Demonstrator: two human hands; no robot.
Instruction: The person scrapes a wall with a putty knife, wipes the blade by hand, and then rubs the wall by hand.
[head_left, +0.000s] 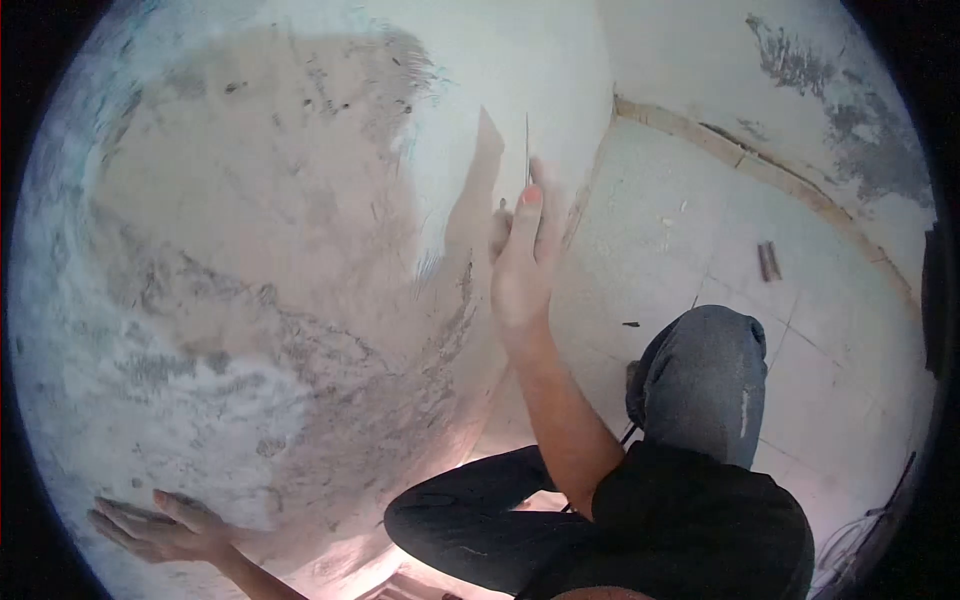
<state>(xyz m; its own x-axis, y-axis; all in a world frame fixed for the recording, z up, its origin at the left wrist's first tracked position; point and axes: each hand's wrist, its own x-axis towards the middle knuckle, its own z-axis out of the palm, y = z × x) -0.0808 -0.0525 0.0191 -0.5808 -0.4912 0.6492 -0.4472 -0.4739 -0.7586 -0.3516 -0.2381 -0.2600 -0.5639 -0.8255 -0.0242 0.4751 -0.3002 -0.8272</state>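
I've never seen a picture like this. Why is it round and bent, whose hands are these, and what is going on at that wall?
The camera sits on a person's head and looks down through a wide lens, which bends everything into a circle. Both hands are that person's own. The left hand lies flat, fingers spread, on the wall, whose surface is patchy, with bare brownish areas and white ones. The right hand holds a thin flat blade edge-on against the wall. Below are the person's bent knees, and at right a tiled floor with small scraps.

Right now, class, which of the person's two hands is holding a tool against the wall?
The right hand, raised mid-wall, holds a thin scraper blade. The left hand lies flat and empty on the wall, lower down.
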